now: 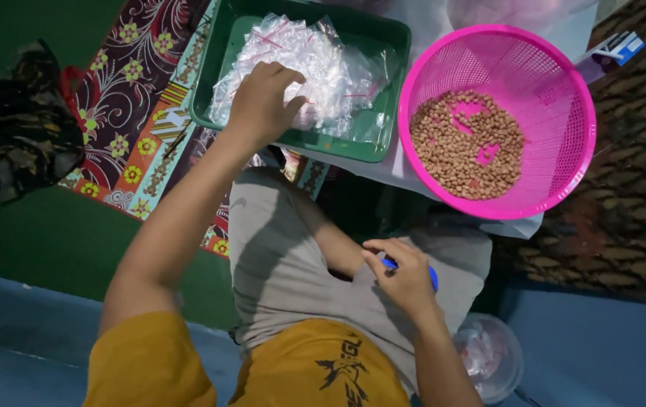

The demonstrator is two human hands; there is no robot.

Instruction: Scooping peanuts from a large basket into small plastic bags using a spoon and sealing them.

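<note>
My left hand [262, 102] reaches forward into a green tray [387, 45] and rests on a heap of small clear plastic bags [323, 68], fingers curled on them. My right hand [402, 275] stays close to my lap above my knee, closed around a small blue object [432, 275] that is mostly hidden by the fingers. A pink mesh basket [556, 98] to the right of the tray holds a layer of brown peanuts [466, 143].
A patterned floral mat [131, 98] lies under the tray at left, a dark woven mat [639, 211] at right. A clear round container [492, 358] sits beside my right hip. A dark cloth bundle [14, 128] lies far left. Blue surface runs along the bottom.
</note>
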